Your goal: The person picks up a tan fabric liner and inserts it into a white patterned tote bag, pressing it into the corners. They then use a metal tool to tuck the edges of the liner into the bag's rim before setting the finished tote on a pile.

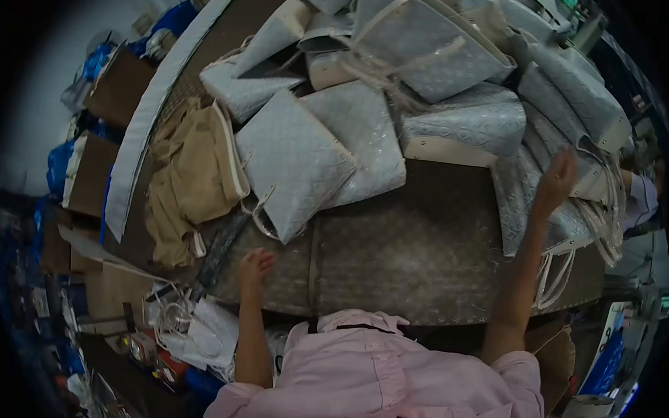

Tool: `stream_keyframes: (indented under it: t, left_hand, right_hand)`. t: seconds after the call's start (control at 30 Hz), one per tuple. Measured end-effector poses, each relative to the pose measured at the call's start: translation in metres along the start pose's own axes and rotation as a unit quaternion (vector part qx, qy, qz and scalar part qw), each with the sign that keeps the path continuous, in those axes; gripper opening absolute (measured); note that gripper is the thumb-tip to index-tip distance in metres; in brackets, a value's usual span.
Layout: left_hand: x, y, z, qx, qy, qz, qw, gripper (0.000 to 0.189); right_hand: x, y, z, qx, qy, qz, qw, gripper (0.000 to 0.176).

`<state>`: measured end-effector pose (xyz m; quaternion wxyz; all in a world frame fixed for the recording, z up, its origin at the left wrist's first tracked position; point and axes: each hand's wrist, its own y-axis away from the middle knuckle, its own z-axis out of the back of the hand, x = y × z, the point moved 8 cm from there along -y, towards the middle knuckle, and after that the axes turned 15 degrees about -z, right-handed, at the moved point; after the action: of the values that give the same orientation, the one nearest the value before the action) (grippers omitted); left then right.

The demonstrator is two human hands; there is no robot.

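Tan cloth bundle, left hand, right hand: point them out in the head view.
Tan cloth bundle (190, 177): head view, on its crumpled middle.
Left hand (256, 265): head view, middle of the hand.
Right hand (557, 180): head view, middle of the hand.

- Dim, flat light overall; its source cannot be made out.
- Soft pale sheen on the bare middle of the bench.
- Small glints on the silvery handbags atop the bench, with dark shadows between them.
- Clutter left of the bench looks murky and smeared.
- Fisheye distortion bows the bench's edges; black vignetting surrounds the view.
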<state>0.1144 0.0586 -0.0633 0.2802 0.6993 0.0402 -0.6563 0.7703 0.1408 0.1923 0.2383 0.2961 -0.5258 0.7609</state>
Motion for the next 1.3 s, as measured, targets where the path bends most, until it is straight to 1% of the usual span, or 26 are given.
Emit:
stream_keyframes:
  t: [0.07,0.1,0.13,0.17,0.2,0.27,0.3,0.37,0.43,0.5,0.57,0.63,0.67,0.7,0.73,0.8,0.83,0.9,0.93,1.0,1.03,1.07,1.1,1.13,1.2,1.3]
  left_hand:
    - [0.002,-0.006,-0.015,0.047,-0.013,0.005,0.999,0.028]
    - [0.003,-0.012,-0.024,0.073,-0.004,0.005,0.997,0.028]
    - [0.003,-0.023,-0.026,0.07,-0.015,-0.006,0.997,0.029]
    - [0.005,-0.037,-0.026,0.066,-0.026,-0.019,0.997,0.031]
    - [0.009,-0.054,-0.029,0.072,-0.001,-0.032,0.997,0.03]
    - [0.007,-0.075,-0.03,0.078,0.025,-0.043,0.996,0.029]
    - [0.004,-0.083,-0.038,0.1,0.032,-0.033,0.994,0.03]
    - [0.004,-0.095,-0.048,0.131,0.045,-0.027,0.99,0.031]
    - [0.036,-0.102,-0.055,0.135,0.141,0.118,0.974,0.032]
    - [0.009,-0.093,-0.057,0.166,0.141,0.096,0.971,0.034]
    - [-0.015,-0.08,-0.065,0.191,0.146,0.079,0.968,0.037]
    - [-0.051,-0.072,-0.076,0.255,0.142,-0.045,0.955,0.032]
    - [-0.086,-0.048,-0.077,0.305,0.116,-0.043,0.944,0.033]
    - [-0.131,-0.021,-0.076,0.355,0.089,-0.045,0.93,0.034]
    - [-0.16,-0.001,-0.074,0.361,0.089,-0.049,0.927,0.034]
    - [-0.223,0.041,-0.075,0.417,0.06,-0.242,0.874,0.04]
    - [-0.233,0.047,-0.077,0.418,0.064,-0.246,0.872,0.04]
    - [-0.249,0.067,-0.088,0.425,-0.212,-0.39,0.789,0.048]
    - [-0.255,0.082,-0.091,0.427,-0.212,-0.396,0.785,0.048]
    - [-0.253,0.138,-0.099,0.481,-0.306,-0.468,0.675,0.053]
    - [-0.254,0.158,-0.098,0.494,-0.306,-0.472,0.663,0.053]
    - [-0.249,0.183,-0.097,0.555,-0.313,-0.471,0.61,0.055]
    - [-0.24,0.205,-0.101,0.613,-0.317,-0.467,0.552,0.056]
    - [-0.231,0.215,-0.108,0.626,-0.317,-0.47,0.536,0.056]
    - [-0.232,0.23,-0.112,0.612,-0.125,-0.525,0.579,0.054]
    - [-0.206,0.249,-0.129,0.656,-0.199,-0.492,0.537,0.048]
  right_hand:
    - [-0.014,0.109,-0.057,0.212,-0.016,-0.139,0.967,0.026]
    - [-0.001,0.165,-0.08,0.343,-0.072,-0.203,0.914,0.026]
    - [-0.001,0.212,-0.101,0.41,-0.131,-0.244,0.869,0.028]
    - [0.007,0.25,-0.121,0.471,-0.188,-0.281,0.814,0.031]
    - [0.032,0.262,-0.129,0.475,-0.19,-0.278,0.813,0.031]
    - [0.091,0.281,-0.154,0.505,-0.232,-0.264,0.789,0.047]
    - [0.108,0.289,-0.173,0.503,-0.231,-0.26,0.791,0.047]
    - [0.156,0.302,-0.205,0.499,-0.151,-0.058,0.851,0.065]
    - [0.182,0.32,-0.218,0.461,-0.108,-0.01,0.881,0.07]
    - [0.203,0.325,-0.218,0.424,-0.057,0.042,0.903,0.074]
    - [0.199,0.308,-0.211,0.428,0.003,-0.026,0.903,0.073]
    - [0.191,0.285,-0.201,0.419,0.015,-0.002,0.908,0.065]
    - [0.196,0.27,-0.188,0.416,0.041,-0.012,0.908,0.062]
    - [0.189,0.257,-0.172,0.416,0.045,-0.068,0.906,0.058]
    - [0.182,0.251,-0.153,0.415,0.047,-0.122,0.901,0.055]
    - [0.176,0.26,-0.107,0.433,-0.036,-0.252,0.865,0.051]
    - [0.168,0.273,-0.087,0.423,-0.079,-0.314,0.846,0.05]
    - [0.152,0.32,-0.045,0.391,-0.152,-0.428,0.801,0.049]
    - [0.137,0.341,-0.027,0.367,-0.188,-0.476,0.777,0.05]
    - [0.087,0.364,0.004,0.373,-0.08,-0.249,0.89,0.051]
    - [0.096,0.36,0.02,0.358,-0.079,-0.258,0.894,0.051]
    - [0.111,0.359,0.037,0.34,-0.193,-0.398,0.83,0.05]
    - [0.113,0.365,0.052,0.307,-0.305,-0.519,0.737,0.049]
    - [0.103,0.362,0.069,0.292,-0.28,-0.52,0.752,0.046]
    - [0.109,0.354,0.092,0.286,-0.296,-0.528,0.743,0.045]
    - [0.101,0.334,0.089,0.29,-0.322,-0.517,0.738,0.041]
